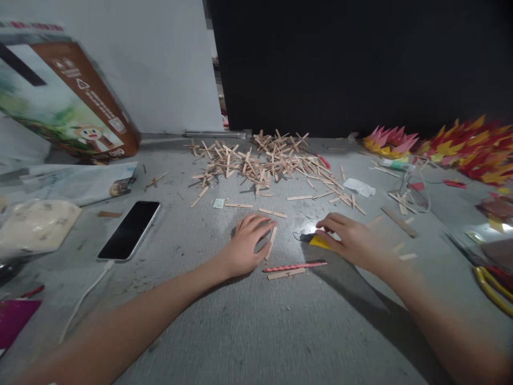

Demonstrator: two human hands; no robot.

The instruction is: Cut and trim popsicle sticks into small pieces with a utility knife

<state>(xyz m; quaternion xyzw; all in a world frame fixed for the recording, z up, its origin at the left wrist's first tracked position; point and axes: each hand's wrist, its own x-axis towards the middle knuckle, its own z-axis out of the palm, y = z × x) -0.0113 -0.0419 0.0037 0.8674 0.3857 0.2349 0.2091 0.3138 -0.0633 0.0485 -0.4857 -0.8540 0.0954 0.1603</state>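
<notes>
My left hand rests on the grey table with its fingers stretched out and apart. A small wooden craft stick lies slantwise beside its fingertips and thumb; whether they press on it I cannot tell. My right hand has its thumb and fingers closed on a yellow utility knife, whose dark end points left, low over the table. A red patterned pencil lies between and below the hands, with another craft stick just in front of it. Two more sticks lie beyond my left hand.
A heap of crossed craft sticks spreads along the back. On the left are a phone with a white cable and a large printed carton. Red and yellow folded-paper pieces and yellow-handled scissors lie right.
</notes>
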